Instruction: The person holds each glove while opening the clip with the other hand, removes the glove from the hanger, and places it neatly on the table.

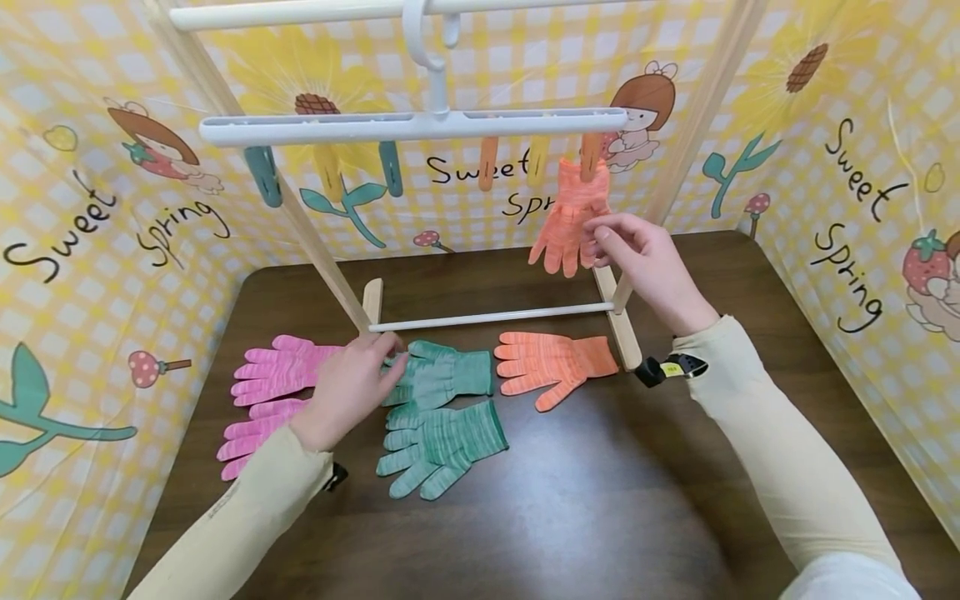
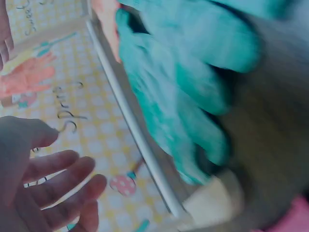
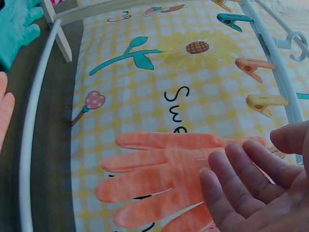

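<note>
An orange knit glove (image 1: pixel 566 212) hangs fingers down from an orange clip (image 1: pixel 590 157) at the right end of the white hanger (image 1: pixel 322 127). My right hand (image 1: pixel 641 258) is beside that glove, its loosely bent fingers overlapping the glove's edge; the right wrist view shows the palm with nothing gripped. The left hand (image 1: pixel 348 387), fingers relaxed and holding nothing, hovers between two pink gloves (image 1: pixel 281 365) and two green gloves (image 1: pixel 446 446). It hides part of the pink pair. A second orange glove (image 1: pixel 551 367) lies flat to the right of the green ones.
The hanger hangs on a wooden rack whose white lower bar (image 1: pixel 487 318) crosses behind the gloves. More clips, including a teal clip (image 1: pixel 262 177) and a yellow clip (image 1: pixel 537 160), line the hanger. Patterned yellow cloth (image 1: pixel 247 233) surrounds the dark table (image 1: pixel 600 500).
</note>
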Tool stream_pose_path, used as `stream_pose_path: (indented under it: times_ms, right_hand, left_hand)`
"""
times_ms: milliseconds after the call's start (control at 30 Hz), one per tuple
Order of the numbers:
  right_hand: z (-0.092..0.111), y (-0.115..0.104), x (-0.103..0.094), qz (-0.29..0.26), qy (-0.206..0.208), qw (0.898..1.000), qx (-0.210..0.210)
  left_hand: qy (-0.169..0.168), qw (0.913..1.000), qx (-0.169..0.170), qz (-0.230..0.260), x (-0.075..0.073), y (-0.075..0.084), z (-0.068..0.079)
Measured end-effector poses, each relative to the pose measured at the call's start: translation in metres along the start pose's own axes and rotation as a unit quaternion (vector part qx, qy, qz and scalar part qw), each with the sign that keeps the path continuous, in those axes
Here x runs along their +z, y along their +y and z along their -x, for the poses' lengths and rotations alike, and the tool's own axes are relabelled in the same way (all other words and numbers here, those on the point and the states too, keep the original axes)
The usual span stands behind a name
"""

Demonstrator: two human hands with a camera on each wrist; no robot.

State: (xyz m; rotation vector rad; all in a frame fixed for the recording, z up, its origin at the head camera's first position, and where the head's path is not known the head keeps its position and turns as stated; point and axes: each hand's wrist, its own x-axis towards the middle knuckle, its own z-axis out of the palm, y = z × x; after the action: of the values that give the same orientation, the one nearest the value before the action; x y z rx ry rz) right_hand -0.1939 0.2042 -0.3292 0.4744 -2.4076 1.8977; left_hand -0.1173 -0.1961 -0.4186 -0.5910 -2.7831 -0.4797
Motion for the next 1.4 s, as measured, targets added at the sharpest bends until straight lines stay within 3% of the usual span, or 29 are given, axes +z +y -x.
stream_pose_path:
  times_ms: [167,400,667,1033,1267,1400]
  right_hand:
    - [-0.005,-0.008,-0.001,0.012,0.035,0.999,-0.035]
    - [-0.013,-0.018,-0.001,0.025,0.089,0.993,-0.077]
    - [-0.025,-0.03,0.002,0.024,0.137,0.981,-0.135]
    - [-0.041,-0.034,0.002,0.05,0.173,0.978,-0.106]
    - [-0.052,-0.039,0.0,0.059,0.145,0.986,-0.056]
    - [-0.055,-0.04,-0.003,0.068,0.109,0.991,-0.032]
  left_hand:
    - [0.015,0.9986,0.02,0.046,0.003,0.019,-0.028]
    - [-0.015,0.9938,0.019,0.109,0.013,0.042,-0.061]
    - [-0.01,0.9734,-0.008,0.229,0.022,0.064,-0.105]
    - [-0.029,0.9466,-0.033,0.32,0.036,0.081,-0.154]
    - [-0.051,0.9225,-0.058,0.378,0.032,0.096,-0.184]
    - [-0.048,0.9147,-0.045,0.399,0.032,0.106,-0.197]
